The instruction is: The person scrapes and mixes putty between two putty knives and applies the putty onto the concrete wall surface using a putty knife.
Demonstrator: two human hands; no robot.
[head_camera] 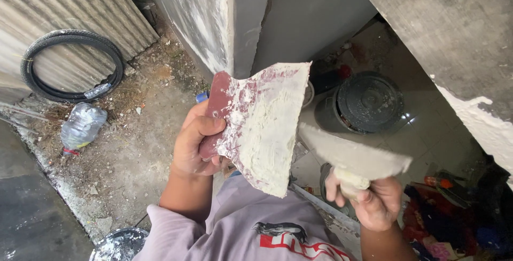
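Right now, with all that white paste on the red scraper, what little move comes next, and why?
Probably slide the knife in the right hand across the red scraper held by the left hand to pick up paste: the scraper face is coated in white paste, and the knife edge sits just beside it, nearly bare.

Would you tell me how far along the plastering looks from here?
Done: white filler patches show on the grey wall. In hand: the left hand holds a wide red scraper loaded with putty; the right hand grips a smaller putty knife. Left: much of the wall remains bare grey.
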